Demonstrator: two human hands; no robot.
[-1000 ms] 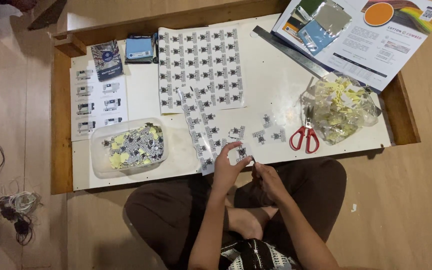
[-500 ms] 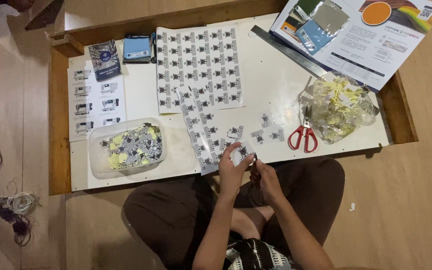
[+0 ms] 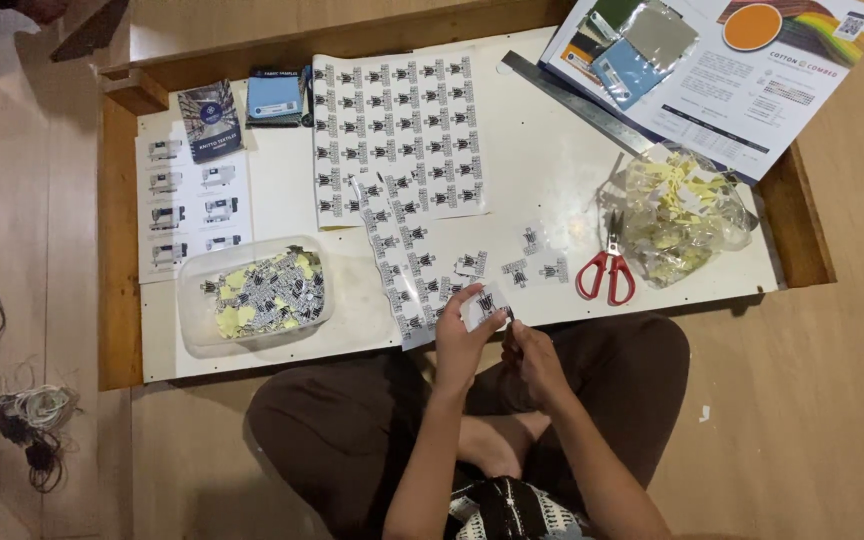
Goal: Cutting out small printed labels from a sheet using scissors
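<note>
Left hand (image 3: pixel 464 335) pinches a sticker (image 3: pixel 485 305) while the right hand (image 3: pixel 532 355) picks at its edge (apparently peeling); next needs a clean lift.

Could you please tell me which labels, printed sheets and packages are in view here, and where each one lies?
Small label: white with black print, between left hand and right hand.
Label sheet: board's top middle, white, rows of black marks.
Plastic tub: board's lower left, clear, full of cut labels.
Plastic bag: right, clear, yellow scraps.
Brochure: top right, white, orange circle.
</note>
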